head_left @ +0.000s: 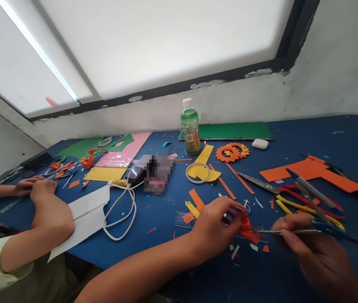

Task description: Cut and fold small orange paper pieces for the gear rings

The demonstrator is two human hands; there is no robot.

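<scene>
My left hand [218, 223] pinches a small crumpled piece of red-orange paper [247, 227] between thumb and fingers. My right hand [316, 252] is closed around a slim metal tool with a blue end [301, 231]; its kind is not clear. The tool's thin tip points left and reaches the paper's right side. Under and beside my left hand lies a clear plastic ruler [182, 219], partly hidden, with orange and yellow strips by it. Red-and-yellow-handled scissors [270, 187] lie open beyond my right hand. Paper scraps [235, 251] are scattered below the paper.
A green-labelled bottle [190, 130] stands near the wall. A tape roll [198, 173], orange gear-shaped rings [227, 153], orange paper [305, 170] and a white cable [131, 210] lie on the blue table [163, 248]. At left, another person's arms [49, 210] rest by white paper [87, 214].
</scene>
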